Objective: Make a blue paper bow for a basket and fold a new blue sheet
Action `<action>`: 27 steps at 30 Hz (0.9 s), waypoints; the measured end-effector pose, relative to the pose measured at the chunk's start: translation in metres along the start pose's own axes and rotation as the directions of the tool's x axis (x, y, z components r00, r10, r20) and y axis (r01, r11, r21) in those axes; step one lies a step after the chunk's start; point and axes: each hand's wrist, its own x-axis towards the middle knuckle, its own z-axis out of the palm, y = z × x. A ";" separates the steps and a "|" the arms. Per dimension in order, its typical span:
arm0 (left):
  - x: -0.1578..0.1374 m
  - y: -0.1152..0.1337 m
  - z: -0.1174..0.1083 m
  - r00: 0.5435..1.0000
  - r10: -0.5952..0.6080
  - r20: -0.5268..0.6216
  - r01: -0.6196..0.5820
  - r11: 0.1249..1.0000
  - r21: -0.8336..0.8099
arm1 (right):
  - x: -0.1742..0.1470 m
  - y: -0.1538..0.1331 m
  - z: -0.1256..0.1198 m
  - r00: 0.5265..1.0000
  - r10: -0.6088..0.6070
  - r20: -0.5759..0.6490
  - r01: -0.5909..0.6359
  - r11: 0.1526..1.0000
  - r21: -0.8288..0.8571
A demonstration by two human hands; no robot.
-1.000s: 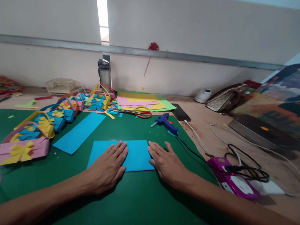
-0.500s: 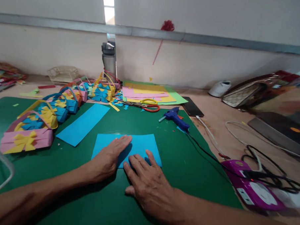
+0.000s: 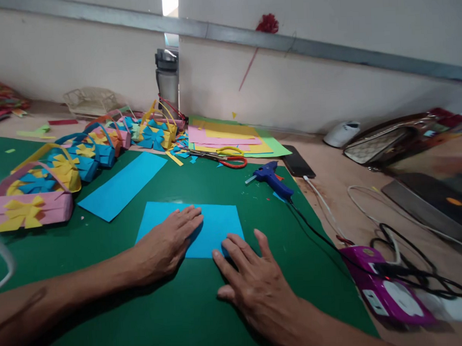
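Note:
A blue sheet of paper (image 3: 214, 222) lies on the green mat (image 3: 176, 318) in front of me, its near edge partly hidden under my hands. My left hand (image 3: 172, 237) rests flat across its left and middle part, fingers stretched out. At the near right edge, my right hand (image 3: 251, 279) touches the paper with spread fingertips, the thumb out to the side on the mat. Farther off to the left lies a blue paper strip (image 3: 124, 187), set at a slant.
Several paper baskets with bows, a pink one (image 3: 45, 209) nearest, line the left. Scissors (image 3: 232, 161) and stacked coloured paper (image 3: 229, 137) lie behind. To the right are a blue glue gun (image 3: 271, 179), a phone (image 3: 298, 162), a purple power strip (image 3: 389, 286) and cables.
My right hand has slid right along the paper's near edge. The left hand stays flat on the sheet, and the view has shifted slightly.

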 end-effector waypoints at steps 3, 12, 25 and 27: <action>-0.001 -0.002 0.001 1.000 0.016 -0.019 -0.016 1.000 0.023 | -0.018 0.009 -0.005 0.998 0.059 -0.003 -0.059 0.998 -0.003; -0.003 0.007 -0.007 0.994 0.044 0.096 -0.054 0.993 0.107 | -0.040 0.024 -0.015 0.998 0.068 0.017 -0.067 0.996 -0.053; -0.006 0.012 -0.006 0.984 0.119 0.132 -0.138 0.978 0.154 | -0.019 0.016 -0.017 0.998 0.059 -0.020 -0.058 0.998 0.017; -0.006 0.012 -0.005 0.985 0.123 0.124 -0.141 0.978 0.154 | -0.014 0.013 -0.012 1.000 0.021 -0.006 -0.021 1.000 0.014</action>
